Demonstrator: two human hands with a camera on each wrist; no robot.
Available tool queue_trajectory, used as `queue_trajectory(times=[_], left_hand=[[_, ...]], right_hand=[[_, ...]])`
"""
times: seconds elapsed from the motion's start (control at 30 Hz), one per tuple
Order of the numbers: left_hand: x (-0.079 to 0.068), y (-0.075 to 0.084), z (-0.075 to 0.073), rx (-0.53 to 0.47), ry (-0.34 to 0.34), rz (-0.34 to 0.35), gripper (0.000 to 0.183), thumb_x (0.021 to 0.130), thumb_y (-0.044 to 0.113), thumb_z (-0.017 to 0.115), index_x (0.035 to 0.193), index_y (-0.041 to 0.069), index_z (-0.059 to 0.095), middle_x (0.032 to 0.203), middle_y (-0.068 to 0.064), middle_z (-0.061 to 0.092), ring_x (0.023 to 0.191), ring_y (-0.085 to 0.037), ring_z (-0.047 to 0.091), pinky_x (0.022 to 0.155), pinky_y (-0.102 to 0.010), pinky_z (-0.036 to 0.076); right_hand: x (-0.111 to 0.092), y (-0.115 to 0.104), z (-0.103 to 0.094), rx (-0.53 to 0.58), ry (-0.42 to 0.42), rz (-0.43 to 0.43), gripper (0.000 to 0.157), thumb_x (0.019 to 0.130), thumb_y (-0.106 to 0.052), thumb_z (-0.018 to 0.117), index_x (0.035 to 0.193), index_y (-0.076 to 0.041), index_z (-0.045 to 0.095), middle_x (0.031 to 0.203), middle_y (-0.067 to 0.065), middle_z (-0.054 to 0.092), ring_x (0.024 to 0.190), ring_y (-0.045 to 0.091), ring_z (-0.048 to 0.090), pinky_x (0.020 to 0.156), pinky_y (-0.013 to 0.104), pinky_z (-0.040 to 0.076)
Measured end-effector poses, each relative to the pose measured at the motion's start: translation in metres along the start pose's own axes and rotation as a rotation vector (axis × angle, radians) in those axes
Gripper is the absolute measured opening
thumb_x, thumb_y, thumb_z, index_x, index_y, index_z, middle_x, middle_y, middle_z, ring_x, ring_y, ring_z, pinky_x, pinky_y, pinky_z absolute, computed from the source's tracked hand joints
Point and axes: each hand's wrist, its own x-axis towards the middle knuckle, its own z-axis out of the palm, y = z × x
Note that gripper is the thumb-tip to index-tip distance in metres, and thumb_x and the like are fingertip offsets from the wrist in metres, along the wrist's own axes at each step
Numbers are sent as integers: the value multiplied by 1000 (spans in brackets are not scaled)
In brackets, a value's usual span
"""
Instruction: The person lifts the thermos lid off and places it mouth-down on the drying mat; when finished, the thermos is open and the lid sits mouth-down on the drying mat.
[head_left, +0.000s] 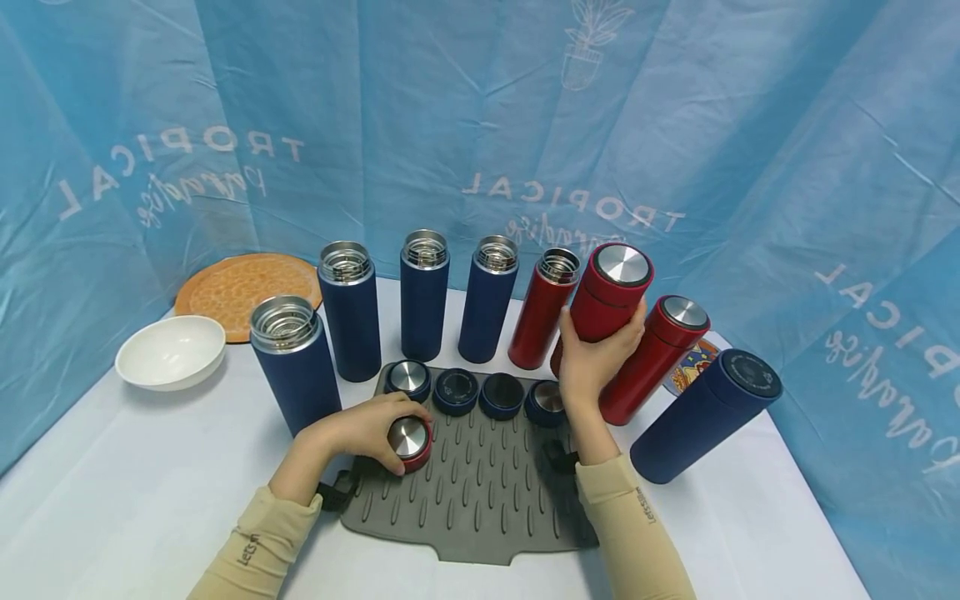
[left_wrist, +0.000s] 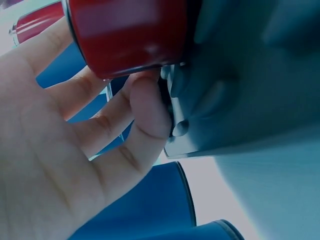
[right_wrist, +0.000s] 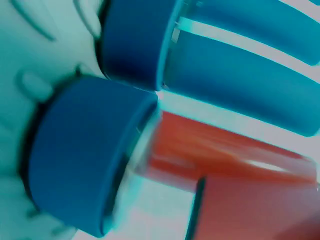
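Note:
On the grey mat (head_left: pixel 480 492), my left hand (head_left: pixel 367 429) grips a red lid (head_left: pixel 412 446) with a steel top, thumb and fingers around its side. The left wrist view shows that lid (left_wrist: pixel 130 35) close up, with the fingers at its edge. My right hand (head_left: pixel 600 358) holds a capped red thermos (head_left: pixel 611 292) around its lower body; whether its base touches the table cannot be told. The right wrist view catches part of a red thermos (right_wrist: pixel 260 210) at the lower right, but not the hand. An uncapped red thermos (head_left: pixel 542 312) stands just left of the held one.
Several blue lids (head_left: pixel 456 392) line the mat's back edge. Several uncapped blue thermoses (head_left: pixel 423 304) stand behind and left. A capped red thermos (head_left: pixel 652 362) and a capped blue thermos (head_left: pixel 701 421) stand right. At the left are a white bowl (head_left: pixel 171 354) and an orange round placemat (head_left: pixel 243 287).

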Motion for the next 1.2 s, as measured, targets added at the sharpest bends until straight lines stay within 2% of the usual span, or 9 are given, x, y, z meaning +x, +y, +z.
queue_trajectory(times=[0.13, 0.23, 0.43, 0.53, 0.7, 0.77, 0.9, 1.03, 1.2], left_hand=[[-1, 2, -1, -37, 11, -10, 72, 61, 20, 85, 126, 12, 54, 126, -15, 45, 112, -33, 43, 83, -44, 45], [-1, 4, -4, -73, 50, 13, 72, 64, 23, 83, 129, 13, 52, 131, -15, 41, 117, -34, 39, 84, -45, 44], [-2, 17, -12, -113, 199, 137, 70, 70, 27, 80, 131, 17, 50, 131, -10, 44, 122, -32, 39, 90, -51, 41], [-2, 25, -15, -157, 293, 163, 73, 69, 30, 81, 133, 19, 48, 133, -6, 42, 122, -29, 40, 93, -53, 40], [3, 38, -19, -239, 436, 213, 82, 70, 26, 81, 140, 22, 38, 139, -1, 34, 121, -26, 42, 93, -49, 41], [6, 43, -20, -274, 465, 247, 85, 72, 22, 80, 142, 22, 33, 141, -1, 30, 122, -25, 41, 93, -48, 42], [12, 51, -18, -327, 468, 304, 82, 76, 18, 76, 144, 23, 31, 145, 0, 26, 126, -23, 37, 93, -48, 42], [16, 55, -15, -311, 463, 310, 73, 77, 20, 76, 140, 22, 40, 142, 0, 32, 126, -21, 38, 91, -44, 45], [19, 52, -13, -314, 493, 311, 62, 71, 13, 80, 128, 16, 54, 129, -6, 45, 113, -24, 50, 83, -37, 52]], right_hand=[[-4, -10, -11, 43, -85, -144, 80, 73, -17, 76, 139, -18, 30, 131, 6, 42, 119, 16, 41, 92, 43, 43], [-9, -13, -18, -8, -141, -233, 80, 71, -18, 76, 137, -21, 31, 129, 9, 47, 114, 21, 47, 88, 46, 45], [-14, -10, -31, -149, -278, -483, 78, 64, -20, 77, 133, -17, 40, 115, 16, 58, 101, 31, 57, 81, 50, 49], [-16, -9, -34, -231, -381, -619, 81, 60, -21, 79, 132, -15, 43, 108, 17, 60, 94, 32, 58, 77, 50, 50], [-20, -9, -35, -380, -530, -779, 82, 57, -26, 82, 131, -19, 47, 103, 15, 61, 89, 31, 60, 75, 47, 51], [-22, -10, -37, -436, -585, -820, 81, 57, -29, 82, 131, -21, 48, 102, 15, 61, 87, 30, 60, 76, 47, 51], [-28, -13, -39, -525, -669, -872, 81, 57, -33, 83, 130, -23, 50, 102, 13, 62, 86, 29, 61, 78, 46, 51], [-32, -16, -39, -562, -724, -911, 83, 56, -35, 84, 131, -24, 51, 102, 13, 63, 87, 29, 61, 79, 45, 51], [-32, -17, -40, -579, -763, -934, 87, 53, -37, 86, 131, -27, 50, 103, 12, 62, 88, 28, 60, 79, 44, 51]])
